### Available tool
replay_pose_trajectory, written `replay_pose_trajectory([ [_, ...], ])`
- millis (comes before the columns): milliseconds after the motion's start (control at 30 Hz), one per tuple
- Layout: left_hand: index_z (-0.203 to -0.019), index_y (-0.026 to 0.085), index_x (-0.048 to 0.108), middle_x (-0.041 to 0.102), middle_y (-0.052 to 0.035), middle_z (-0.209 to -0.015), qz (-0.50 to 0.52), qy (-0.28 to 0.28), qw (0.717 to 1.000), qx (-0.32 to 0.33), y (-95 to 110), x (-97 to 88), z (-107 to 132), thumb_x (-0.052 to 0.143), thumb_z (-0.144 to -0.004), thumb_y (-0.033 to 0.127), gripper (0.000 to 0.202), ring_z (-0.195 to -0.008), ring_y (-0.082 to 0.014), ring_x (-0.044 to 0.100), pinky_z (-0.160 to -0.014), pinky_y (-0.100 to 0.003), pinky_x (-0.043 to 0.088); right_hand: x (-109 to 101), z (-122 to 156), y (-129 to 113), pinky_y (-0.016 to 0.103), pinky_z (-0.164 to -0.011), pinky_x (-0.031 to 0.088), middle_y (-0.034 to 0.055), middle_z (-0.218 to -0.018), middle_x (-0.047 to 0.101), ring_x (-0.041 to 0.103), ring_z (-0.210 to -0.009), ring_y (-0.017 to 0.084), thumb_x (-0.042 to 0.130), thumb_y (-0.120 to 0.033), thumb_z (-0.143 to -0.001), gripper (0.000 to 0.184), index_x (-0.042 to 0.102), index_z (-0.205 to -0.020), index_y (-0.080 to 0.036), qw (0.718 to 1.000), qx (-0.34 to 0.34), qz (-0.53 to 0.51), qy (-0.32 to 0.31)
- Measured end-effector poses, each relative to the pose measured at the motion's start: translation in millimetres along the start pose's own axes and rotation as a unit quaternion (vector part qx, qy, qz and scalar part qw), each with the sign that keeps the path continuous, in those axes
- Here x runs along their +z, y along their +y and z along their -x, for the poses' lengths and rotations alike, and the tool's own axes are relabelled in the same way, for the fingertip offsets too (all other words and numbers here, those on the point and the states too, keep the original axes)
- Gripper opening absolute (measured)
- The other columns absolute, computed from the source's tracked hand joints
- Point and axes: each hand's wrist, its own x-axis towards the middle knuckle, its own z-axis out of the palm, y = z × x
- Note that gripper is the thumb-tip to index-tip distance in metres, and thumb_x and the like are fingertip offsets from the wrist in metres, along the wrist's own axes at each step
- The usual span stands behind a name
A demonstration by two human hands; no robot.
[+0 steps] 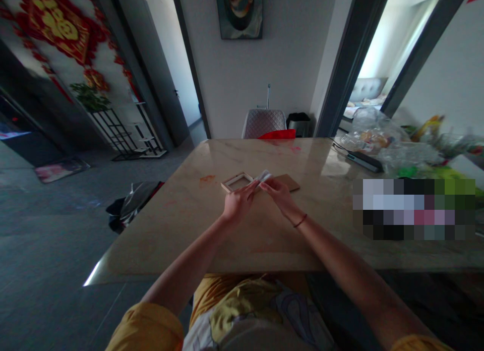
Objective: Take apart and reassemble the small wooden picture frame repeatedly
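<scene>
My left hand (239, 202) and my right hand (279, 193) meet over the middle of the table. Between their fingertips is a small, shiny, whitish piece (264, 176) that looks like plastic film or a packet; its exact kind is too small to make out. The right hand pinches it from the right, while the left hand's fingers, held together, press on its left side. A pale wooden frame (227, 185) lies flat just beyond the left hand. Right of the fingers, a thin brown board (289, 182) rests on the table, partly covered by the right hand.
The marble-patterned table (181, 240) spreads under my arms. On its right stand a dark elongated device (365, 162) with a cable, clear plastic bags (378, 134) and a blurred-out patch. Beyond the far edge are a quilted chair (264, 121) and a red item (278, 134).
</scene>
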Motion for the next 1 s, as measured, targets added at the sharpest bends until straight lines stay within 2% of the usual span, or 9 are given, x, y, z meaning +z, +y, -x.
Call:
replay_pose_trajectory([
  [167, -0.124, 0.032, 0.059, 0.068, -0.0048, -0.113, -0.037, -0.029, 0.999, 0.012, 0.2, 2.7, 0.6, 0.053, -0.084, 0.017, 0.043, -0.090, -0.0230, 0.068, -0.074, -0.034, 0.054, 2.3, -0.4, 11.7, 0.032, -0.080, 0.045, 0.0012, -0.080, 0.068, 0.060, -0.080, 0.016, 0.072, -0.042, -0.064, 0.022, 0.070, -0.074, -0.023, 0.994, 0.080, -0.069, 0.001],
  [267, -0.122, 0.029, 0.060, 0.066, -0.0059, -0.116, -0.064, -0.032, 0.997, 0.036, 2.8, 2.0, 0.5, 0.052, -0.084, 0.016, 0.041, -0.092, -0.0237, 0.067, -0.077, -0.036, 0.053, 1.8, -1.7, 16.1, 0.032, -0.080, 0.046, 0.0011, -0.077, 0.067, 0.060, -0.079, 0.015, 0.072, -0.037, -0.063, 0.017, 0.067, -0.070, -0.022, 0.986, 0.113, -0.124, 0.001],
  [433, -0.112, 0.027, 0.067, 0.065, -0.0061, -0.118, -0.114, -0.017, 0.990, 0.086, 7.5, -0.7, 0.0, 0.053, -0.082, 0.013, 0.035, -0.097, -0.0254, 0.066, -0.080, -0.039, 0.051, -2.8, -5.1, 20.2, 0.035, -0.081, 0.048, -0.0003, -0.064, 0.060, 0.057, -0.068, 0.014, 0.070, -0.032, -0.063, 0.019, 0.056, -0.057, -0.020, 0.973, 0.139, -0.183, -0.024],
  [567, -0.107, 0.028, 0.068, 0.067, -0.0036, -0.115, -0.116, 0.010, 0.989, 0.086, 9.2, -3.4, -1.6, 0.058, -0.080, 0.016, 0.031, -0.102, -0.0252, 0.063, -0.088, -0.041, 0.046, -2.2, -7.0, 23.0, 0.037, -0.076, 0.050, -0.0018, -0.059, 0.058, 0.056, -0.063, 0.014, 0.074, -0.034, -0.057, 0.024, 0.054, -0.055, -0.021, 0.961, 0.154, -0.229, -0.010],
  [700, -0.117, 0.028, 0.062, 0.064, -0.0049, -0.121, -0.115, 0.092, 0.989, 0.007, 3.4, -6.7, -5.9, 0.065, -0.076, 0.024, 0.041, -0.109, -0.0267, 0.057, -0.094, -0.042, 0.041, -2.0, -11.1, 26.3, 0.039, -0.080, 0.049, 0.0003, -0.064, 0.063, 0.060, -0.069, 0.017, 0.075, -0.030, -0.056, 0.022, 0.055, -0.056, -0.022, 0.959, 0.143, -0.242, -0.023],
  [833, -0.117, 0.027, 0.061, 0.064, -0.0066, -0.119, -0.065, 0.150, 0.981, -0.104, -19.2, -10.5, -13.7, 0.061, -0.080, 0.032, 0.038, -0.109, -0.0268, 0.057, -0.095, -0.042, 0.040, -12.2, -20.9, 31.1, 0.039, -0.078, 0.049, -0.0016, -0.055, 0.058, 0.059, -0.064, 0.016, 0.071, -0.025, -0.060, 0.025, 0.048, -0.052, -0.023, 0.961, 0.142, -0.234, 0.036],
  [900, -0.113, 0.025, 0.062, 0.068, -0.0062, -0.110, 0.027, 0.154, 0.972, -0.178, -33.6, -11.6, -19.3, 0.058, -0.082, 0.036, 0.034, -0.099, -0.0233, 0.062, -0.087, -0.037, 0.045, -19.4, -25.5, 32.5, 0.037, -0.076, 0.050, -0.0009, -0.058, 0.060, 0.060, -0.066, 0.016, 0.069, -0.023, -0.061, 0.020, 0.050, -0.055, -0.022, 0.964, 0.140, -0.222, 0.044],
  [933, -0.112, 0.023, 0.063, 0.070, -0.0057, -0.103, 0.098, 0.135, 0.962, -0.217, -39.6, -11.9, -22.2, 0.055, -0.083, 0.039, 0.033, -0.092, -0.0208, 0.065, -0.081, -0.034, 0.047, -22.6, -27.2, 32.8, 0.036, -0.074, 0.050, -0.0003, -0.062, 0.062, 0.061, -0.067, 0.016, 0.068, -0.024, -0.061, 0.016, 0.053, -0.058, -0.022, 0.967, 0.137, -0.213, 0.040],
  [1000, -0.102, 0.016, 0.066, 0.072, -0.0093, -0.093, 0.242, 0.098, 0.921, -0.287, -47.0, -12.7, -27.5, 0.054, -0.082, 0.046, 0.038, -0.081, -0.0188, 0.067, -0.071, -0.028, 0.050, -27.2, -28.9, 33.1, 0.033, -0.070, 0.050, 0.0006, -0.070, 0.066, 0.062, -0.069, 0.016, 0.066, -0.025, -0.061, 0.011, 0.057, -0.066, -0.021, 0.973, 0.128, -0.187, 0.030],
])
